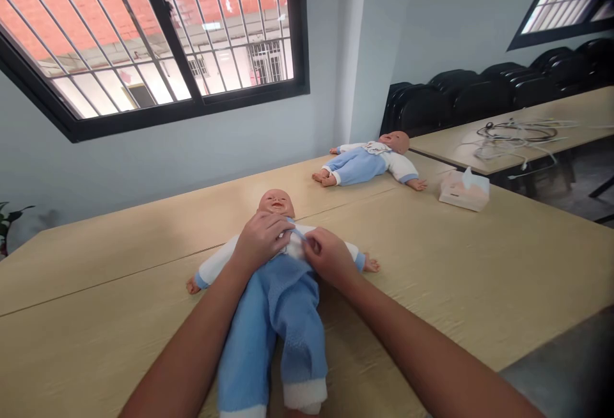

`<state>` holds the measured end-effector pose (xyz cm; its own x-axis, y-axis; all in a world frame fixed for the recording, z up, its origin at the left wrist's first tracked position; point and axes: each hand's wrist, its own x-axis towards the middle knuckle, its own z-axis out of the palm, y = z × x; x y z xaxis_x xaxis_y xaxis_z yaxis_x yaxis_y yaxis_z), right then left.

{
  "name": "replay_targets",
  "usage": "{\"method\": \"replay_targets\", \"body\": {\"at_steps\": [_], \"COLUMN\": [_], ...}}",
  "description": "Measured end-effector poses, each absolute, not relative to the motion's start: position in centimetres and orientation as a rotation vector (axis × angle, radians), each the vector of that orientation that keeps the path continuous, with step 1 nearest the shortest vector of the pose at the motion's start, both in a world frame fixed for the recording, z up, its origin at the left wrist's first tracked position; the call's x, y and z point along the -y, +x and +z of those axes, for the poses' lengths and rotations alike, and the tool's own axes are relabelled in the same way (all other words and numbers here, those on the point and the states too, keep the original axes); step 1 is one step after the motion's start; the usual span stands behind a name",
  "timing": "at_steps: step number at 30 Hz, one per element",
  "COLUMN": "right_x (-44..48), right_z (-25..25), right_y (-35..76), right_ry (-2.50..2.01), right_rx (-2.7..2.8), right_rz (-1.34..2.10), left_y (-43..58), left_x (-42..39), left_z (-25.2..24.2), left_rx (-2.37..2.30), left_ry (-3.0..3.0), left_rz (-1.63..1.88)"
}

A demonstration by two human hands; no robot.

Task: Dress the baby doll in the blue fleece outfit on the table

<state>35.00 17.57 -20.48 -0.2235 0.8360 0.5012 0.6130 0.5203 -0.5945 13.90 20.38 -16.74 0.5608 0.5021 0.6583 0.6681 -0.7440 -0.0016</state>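
Observation:
A baby doll (277, 203) lies on its back on the table, head away from me, arms spread. It wears a white top (218, 261) with blue cuffs and blue trousers (288, 303) with white hems. At the doll's chest, my left hand (263, 237) has its fingers closed on the edge of the top near the collar. My right hand (330, 253) pinches the blue trim (300, 234) of the same top, just right of the left hand. The fingers partly hide the front of the top.
A second doll (367, 161) in similar clothes lies farther back on the table (455, 277). Right of it stands a tissue box (464, 190). Tangled cables (520, 133) lie on another table, with black chairs (426, 106) behind. A barred window (192, 34) is in the wall.

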Motion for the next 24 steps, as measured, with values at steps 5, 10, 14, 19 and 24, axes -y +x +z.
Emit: {"method": "replay_targets", "body": {"at_steps": [5,10,14,19,24], "right_x": [-17.8,-17.5,-17.4,-17.7,-18.2], "right_z": [-21.0,-20.6,-20.1,-19.6,-19.4], "right_y": [34.3,34.5,35.2,35.5,39.0], "right_ry": [-1.45,-1.325,-1.339,-1.723,-1.576], "right_rx": [1.844,2.029,2.151,2.063,2.232], "right_rz": [0.251,0.417,0.397,0.207,0.101], "left_y": [13.9,13.8,13.9,14.2,14.4], "left_x": [-20.5,-20.4,-20.2,-20.0,-20.2], "left_z": [-17.8,-18.2,-18.1,-18.1,-18.4], "left_rx": [0.901,0.899,0.97,0.963,1.111], "left_ry": [-2.567,-2.579,-2.617,-2.64,-2.613], "left_rz": [-0.969,-1.03,-1.001,-0.919,-0.892]}}
